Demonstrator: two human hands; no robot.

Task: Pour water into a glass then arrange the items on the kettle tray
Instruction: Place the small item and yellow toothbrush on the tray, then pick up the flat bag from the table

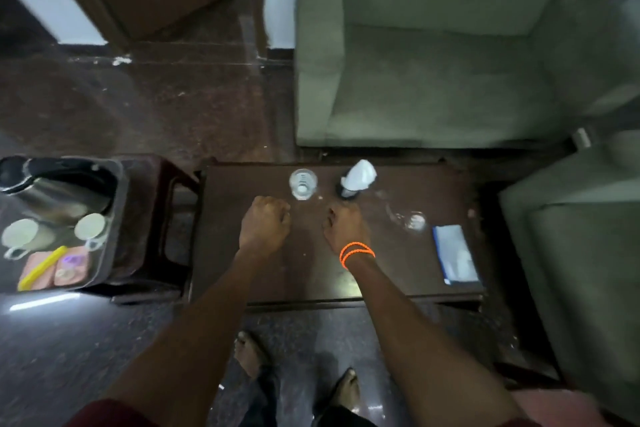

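Glass (302, 184) upright on table (311, 270), far edge, mouth up. Bottle (356, 178) just right of it, leaning right. L hand (265, 225) fisted, empty. R hand (346, 229) near bottle base, grip unclear. Tray (116, 218) w/ kettle (52, 191) far left.

The kettle (52, 191) at the left edge is cut off and blurred; the packets (59, 270) beneath the yellow stick (41, 269) are perhaps sachets, unreadable.

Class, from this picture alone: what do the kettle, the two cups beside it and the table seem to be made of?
Kettle: probably brushed steel, grey sheen with streaky highlights, black lid likely plastic. Two cups: likely glazed ceramic, opaque white, though blur leaves it open. Table: dark wood or veneer, glossy; it mirrors a light.
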